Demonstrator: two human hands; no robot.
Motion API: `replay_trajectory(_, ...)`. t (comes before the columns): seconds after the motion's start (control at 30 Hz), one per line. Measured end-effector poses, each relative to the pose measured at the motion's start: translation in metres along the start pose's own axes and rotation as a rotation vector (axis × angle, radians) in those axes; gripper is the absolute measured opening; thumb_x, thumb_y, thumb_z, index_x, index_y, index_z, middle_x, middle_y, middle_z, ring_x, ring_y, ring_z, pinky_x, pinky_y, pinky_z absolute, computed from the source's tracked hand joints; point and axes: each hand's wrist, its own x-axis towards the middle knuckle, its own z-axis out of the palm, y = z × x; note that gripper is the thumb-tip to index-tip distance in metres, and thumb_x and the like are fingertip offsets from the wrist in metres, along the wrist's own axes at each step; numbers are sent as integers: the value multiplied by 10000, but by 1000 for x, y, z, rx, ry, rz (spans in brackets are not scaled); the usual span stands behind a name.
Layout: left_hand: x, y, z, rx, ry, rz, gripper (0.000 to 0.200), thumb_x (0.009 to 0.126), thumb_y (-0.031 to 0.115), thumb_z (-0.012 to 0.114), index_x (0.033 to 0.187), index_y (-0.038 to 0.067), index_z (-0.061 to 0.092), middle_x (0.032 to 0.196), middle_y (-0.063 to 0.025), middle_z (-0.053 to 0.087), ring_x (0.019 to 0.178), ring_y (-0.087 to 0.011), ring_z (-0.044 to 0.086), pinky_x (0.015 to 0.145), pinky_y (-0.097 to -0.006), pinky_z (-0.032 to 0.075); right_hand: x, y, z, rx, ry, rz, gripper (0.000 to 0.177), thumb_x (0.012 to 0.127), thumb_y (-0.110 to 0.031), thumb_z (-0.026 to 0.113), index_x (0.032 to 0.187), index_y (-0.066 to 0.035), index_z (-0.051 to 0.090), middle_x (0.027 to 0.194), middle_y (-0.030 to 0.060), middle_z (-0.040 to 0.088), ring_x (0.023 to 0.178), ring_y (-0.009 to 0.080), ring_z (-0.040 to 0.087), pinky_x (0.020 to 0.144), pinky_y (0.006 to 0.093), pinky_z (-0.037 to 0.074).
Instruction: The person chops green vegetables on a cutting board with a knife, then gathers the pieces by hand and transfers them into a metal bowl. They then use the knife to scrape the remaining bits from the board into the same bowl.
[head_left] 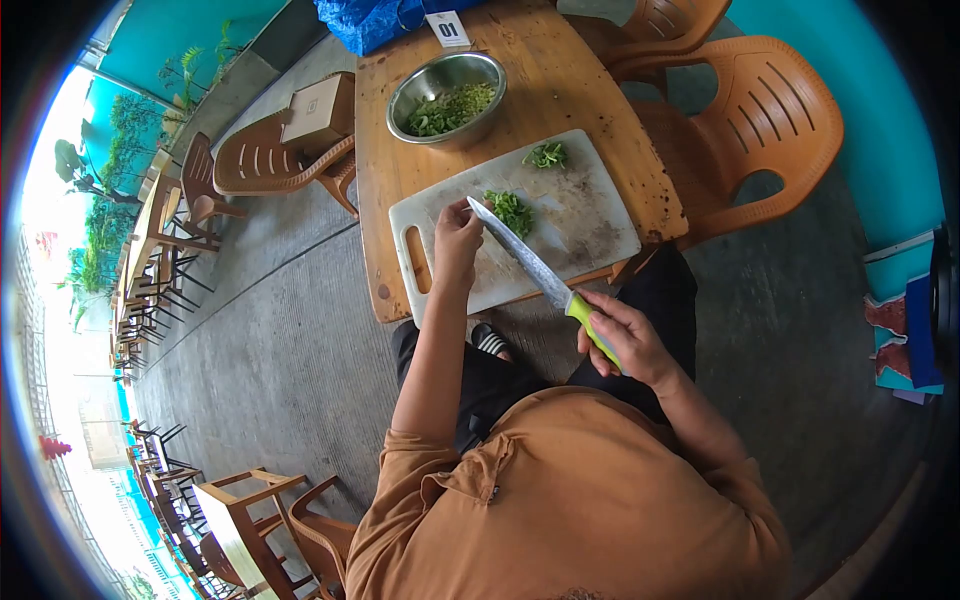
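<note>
My right hand [628,338] is wrapped around the yellow-green handle of a kitchen knife [530,262]. The long blade slants up and left over the cutting board. At its tip is my left hand [458,238], fingers curled and pinched together; whether they grip the tip or a bit of green is too small to tell. Under the blade, a pile of chopped green leaves [512,214] lies on the white, stained cutting board [590,225]. A smaller heap of greens [546,155] rests near the board's far edge.
A steel bowl [447,100] with chopped greens stands beyond the board on the wooden table [560,70]. Behind it are a number card [448,29] and a blue plastic bag [365,22]. Brown chairs [755,120] flank the table; a cardboard box [312,108] sits on the left one.
</note>
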Motion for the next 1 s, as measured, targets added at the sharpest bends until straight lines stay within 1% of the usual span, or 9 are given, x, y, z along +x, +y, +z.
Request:
replay_trajectory(0.23, 3, -10, -13, -61, -74, 69, 459, 994, 228, 800, 1317, -37, 611, 956, 0, 637, 759, -56, 529, 635, -218, 428, 2, -15, -14, 203, -6, 138, 484, 1146, -200, 476, 1601, -36, 465, 897, 110, 692, 538, 108, 576, 458, 239, 444)
replay_trajectory(0.33, -2, -2, -11, -102, -77, -18, 440, 1008, 236, 786, 1316, -29, 618, 961, 2, 628, 765, -61, 534, 634, -215, 429, 5, -14, -15, 165, 102, 159, 490, 1143, -222, 489, 1598, -40, 468, 883, 112, 693, 543, 117, 585, 450, 243, 438)
replay_trajectory(0.4, -3, 1, -11, -235, -114, -147, 340, 1011, 171, 766, 1283, 11, 638, 978, 11, 615, 780, -71, 555, 629, -221, 424, 5, -12, -15, 167, 97, 149, 489, 1144, -225, 491, 1597, -43, 470, 884, 111, 694, 545, 118, 588, 450, 243, 438)
replay_trajectory(0.43, -4, 2, -11, -234, -113, -148, 340, 1011, 171, 766, 1283, 11, 638, 978, 11, 615, 780, -71, 555, 629, -221, 424, 5, -11, -14, 171, 92, 139, 488, 1145, -228, 493, 1597, -47, 471, 885, 110, 694, 548, 119, 591, 450, 242, 438)
replay_trajectory(0.53, -3, -2, -12, -349, -147, -215, 257, 1039, 211, 738, 1216, 47, 650, 948, 14, 608, 794, -85, 566, 641, -236, 437, 3, -7, -10, 197, 32, 75, 488, 1149, -230, 489, 1603, -53, 467, 893, 105, 695, 549, 120, 594, 449, 241, 439)
replay_trajectory(0.6, -2, -4, -12, -458, -178, -274, 194, 1082, 257, 672, 1158, 79, 647, 918, 22, 602, 796, -94, 566, 651, -243, 438, 4, -5, -9, 200, 27, 82, 488, 1151, -231, 485, 1605, -52, 465, 898, 104, 695, 551, 118, 595, 451, 239, 441)
replay_trajectory(0.73, -2, 1, -12, -487, -239, -324, 163, 1103, 263, 615, 1136, 105, 645, 915, 31, 612, 795, -99, 564, 654, -242, 435, 6, -2, -6, 161, 100, 100, 490, 1158, -234, 477, 1610, -47, 457, 915, 101, 700, 565, 108, 602, 455, 234, 449)
replay_trajectory(0.9, 2, -4, -12, -579, -247, -383, 175, 1107, 265, 572, 1113, 105, 643, 902, 30, 626, 784, -110, 576, 652, -251, 442, 0, 3, 0, 134, 53, 36, 487, 1164, -233, 476, 1613, -45, 452, 922, 89, 698, 580, 94, 603, 462, 220, 450)
replay_trajectory(1.0, -4, -3, -4, -625, -245, -347, 197, 1108, 280, 556, 1102, 103, 642, 904, 14, 640, 779, -122, 590, 662, -261, 461, 1, 10, 4, 118, 13, 12, 486, 1167, -230, 473, 1616, -45, 447, 926, 83, 694, 583, 88, 602, 464, 212, 447)
